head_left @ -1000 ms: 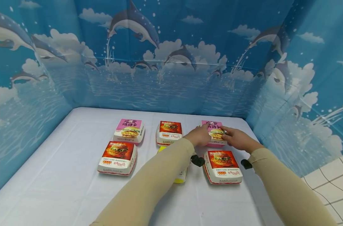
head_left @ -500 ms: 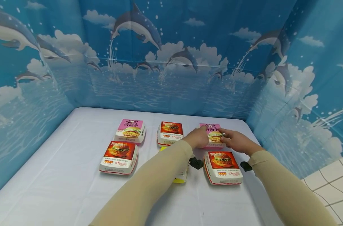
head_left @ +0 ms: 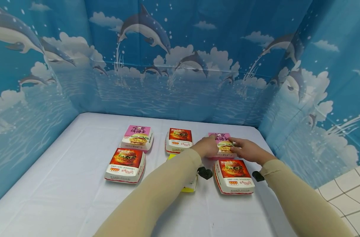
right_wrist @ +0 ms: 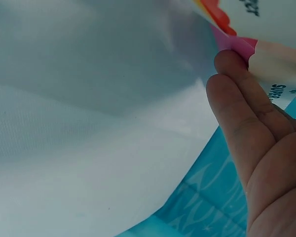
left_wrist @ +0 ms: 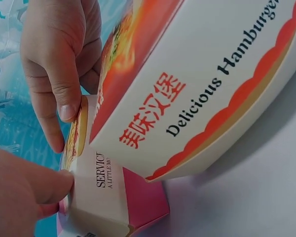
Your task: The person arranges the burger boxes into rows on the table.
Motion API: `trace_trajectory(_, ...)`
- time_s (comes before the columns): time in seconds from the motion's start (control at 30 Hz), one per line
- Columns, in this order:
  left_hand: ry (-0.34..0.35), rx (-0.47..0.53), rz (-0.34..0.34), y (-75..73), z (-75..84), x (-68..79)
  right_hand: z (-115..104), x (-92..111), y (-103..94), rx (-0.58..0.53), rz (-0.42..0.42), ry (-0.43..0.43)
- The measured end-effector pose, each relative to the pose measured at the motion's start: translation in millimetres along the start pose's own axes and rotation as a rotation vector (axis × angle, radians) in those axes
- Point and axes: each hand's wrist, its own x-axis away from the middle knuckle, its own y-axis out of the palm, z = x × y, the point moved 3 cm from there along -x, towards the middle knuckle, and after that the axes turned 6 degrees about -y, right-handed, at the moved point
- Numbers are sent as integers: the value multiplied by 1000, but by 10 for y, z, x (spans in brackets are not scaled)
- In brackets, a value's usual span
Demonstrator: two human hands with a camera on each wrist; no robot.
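At the back right of the white table, both hands are on a pink-and-white hamburger box [head_left: 224, 146]. My left hand [head_left: 209, 145] holds its left side, with the forefinger over the lid's edge. From the right, my right hand [head_left: 251, 151] holds the opposite side; in the left wrist view its thumb rests by the lid edge. Fingers [right_wrist: 237, 113] of the right hand lie along the box's side in the right wrist view. Just in front stands a red-and-white hamburger box [head_left: 234, 176], close to the pink one. The left hand's far fingers are hidden.
To the left stand another pink box [head_left: 137, 136], a red box [head_left: 126, 164] and a back-middle red box [head_left: 179, 140]. My left sleeve [head_left: 159, 191] partly covers a yellow-edged box [head_left: 189, 190]. Dolphin-print curtains [head_left: 156, 95] border the table [head_left: 64, 184] behind and at the sides.
Both hands have drawn the pink box at the back right toward me and slightly left, closer to the red box in front. The view has shifted slightly; the other boxes stay put.
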Motion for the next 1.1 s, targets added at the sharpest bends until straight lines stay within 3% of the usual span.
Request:
trace_trajectory(0.17, -20, -51, -4, 0, -18, -3, 17, -20, 21, 13, -3, 2)
trace_trajectory(0.33, -53, -21, -22, 2, -42, -5, 24, -28, 33, 43, -10, 1)
trace_trajectory(0.63, -12, -29, -24, 16, -69, -53, 14, -41, 30, 151, -7, -12)
trace_trajectory(1.1, -7, -63, -19, 42, -111, -104, 26, -67, 22, 154, -19, -11)
